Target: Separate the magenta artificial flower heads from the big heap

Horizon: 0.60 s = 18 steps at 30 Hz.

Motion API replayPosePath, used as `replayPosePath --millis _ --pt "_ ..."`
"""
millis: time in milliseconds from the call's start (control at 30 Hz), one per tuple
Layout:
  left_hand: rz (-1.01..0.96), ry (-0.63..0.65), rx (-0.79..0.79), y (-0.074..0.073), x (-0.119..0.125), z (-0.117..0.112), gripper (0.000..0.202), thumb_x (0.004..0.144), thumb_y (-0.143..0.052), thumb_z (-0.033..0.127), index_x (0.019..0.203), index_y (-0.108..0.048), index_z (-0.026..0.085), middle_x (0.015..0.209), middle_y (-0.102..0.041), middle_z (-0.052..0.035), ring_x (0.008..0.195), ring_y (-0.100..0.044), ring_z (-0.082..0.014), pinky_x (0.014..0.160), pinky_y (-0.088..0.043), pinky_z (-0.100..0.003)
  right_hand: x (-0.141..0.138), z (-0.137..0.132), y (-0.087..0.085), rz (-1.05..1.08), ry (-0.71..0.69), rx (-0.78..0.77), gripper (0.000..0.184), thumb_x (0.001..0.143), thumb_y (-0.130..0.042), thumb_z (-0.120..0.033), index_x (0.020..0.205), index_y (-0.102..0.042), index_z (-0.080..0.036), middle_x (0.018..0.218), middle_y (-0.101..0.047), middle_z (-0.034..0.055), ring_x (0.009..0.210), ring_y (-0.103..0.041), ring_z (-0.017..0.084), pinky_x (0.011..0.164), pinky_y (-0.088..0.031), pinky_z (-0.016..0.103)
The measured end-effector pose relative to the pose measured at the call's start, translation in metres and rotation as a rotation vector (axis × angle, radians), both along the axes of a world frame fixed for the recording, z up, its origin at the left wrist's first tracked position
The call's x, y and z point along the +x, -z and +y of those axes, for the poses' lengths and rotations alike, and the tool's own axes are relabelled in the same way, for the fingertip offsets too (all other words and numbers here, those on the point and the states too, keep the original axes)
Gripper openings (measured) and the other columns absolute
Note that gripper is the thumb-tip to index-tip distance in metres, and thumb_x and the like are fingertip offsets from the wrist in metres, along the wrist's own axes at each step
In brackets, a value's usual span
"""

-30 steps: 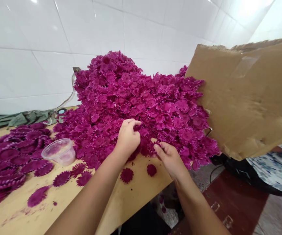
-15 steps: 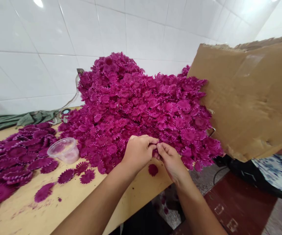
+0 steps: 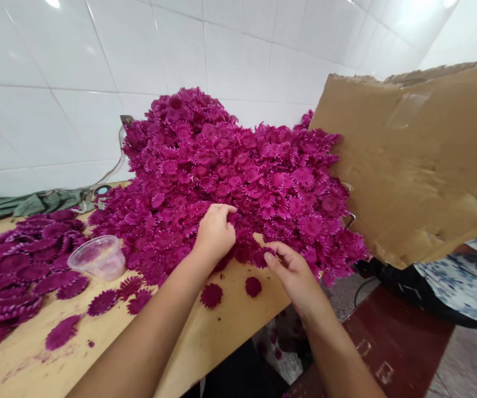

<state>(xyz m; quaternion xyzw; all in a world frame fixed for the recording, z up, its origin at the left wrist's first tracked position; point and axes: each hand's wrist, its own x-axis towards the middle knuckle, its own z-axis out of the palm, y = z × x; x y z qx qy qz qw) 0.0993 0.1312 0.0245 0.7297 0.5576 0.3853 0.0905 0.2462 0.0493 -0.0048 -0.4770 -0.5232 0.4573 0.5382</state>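
A big heap of magenta flower heads with jagged petals rises on the table against the wall. At the heap's lower front my left hand is closed, its fingertips tucked among the flowers. Whatever is between those fingers is hidden. To its right, my right hand pinches a magenta flower head between thumb and fingers, low over the table's edge. Below the hands, a round dark flower head and a similar small bloom lie on the wood.
A clear plastic tub stands left of the heap, with more loose flower heads beyond it. Green cloth lies along the wall. Cardboard rises on the right, with a person's patterned clothing behind. The yellowish tabletop ends nearby.
My hands were together, fingertips meeting; now they are apart. The left has moved up and left into the heap. A round flower head shows on the table where my left arm was.
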Motion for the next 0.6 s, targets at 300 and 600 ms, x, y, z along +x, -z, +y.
replayPosePath --millis 300,600 --pt "-0.057 0.351 -0.042 -0.003 0.011 -0.050 0.017 0.076 -0.053 0.022 0.087 -0.066 0.023 0.090 -0.067 -0.0018 0.087 -0.060 -0.0166 0.084 -0.046 -0.032 -0.005 0.023 0.006 0.078 0.084 0.026 0.029 0.063 -0.061 -0.046 0.061 -0.052 -0.018 0.055 -0.047 -0.0035 0.055 -0.042 0.011 0.055 -0.035 0.024" --pt "-0.398 0.412 -0.458 0.013 0.018 -0.043 0.023 0.068 -0.058 0.017 0.089 -0.067 0.016 0.087 -0.071 -0.0047 0.076 -0.064 -0.0162 0.072 -0.049 -0.026 -0.017 0.028 0.015 0.122 0.133 -0.035 0.047 0.060 -0.056 -0.063 0.054 -0.050 -0.017 0.049 -0.043 -0.0034 0.051 -0.038 0.010 0.049 -0.032 0.023"
